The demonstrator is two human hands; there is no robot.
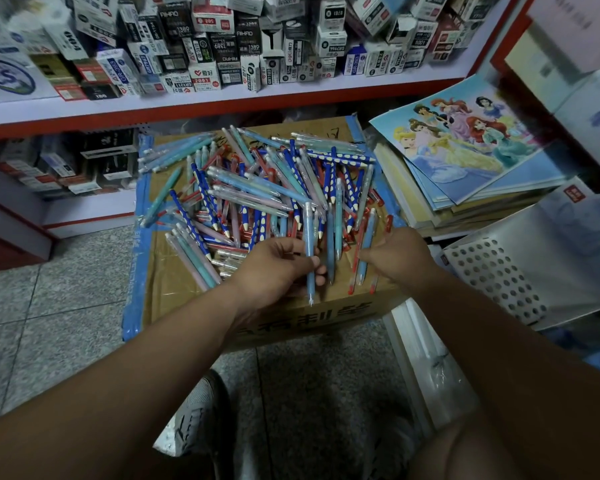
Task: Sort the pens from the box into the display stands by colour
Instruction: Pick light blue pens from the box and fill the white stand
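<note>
While slim plastic pens (pixel 257 188) are lying heaped on the taped cardboard box (pixel 174 285), my left hand (pixel 278 268) is pinching one pale blue pen (pixel 309 244) upright. My right hand (pixel 400 256) is curling against another blue barrel (pixel 367 237), and I cannot tell whether it is gripping.
</note>
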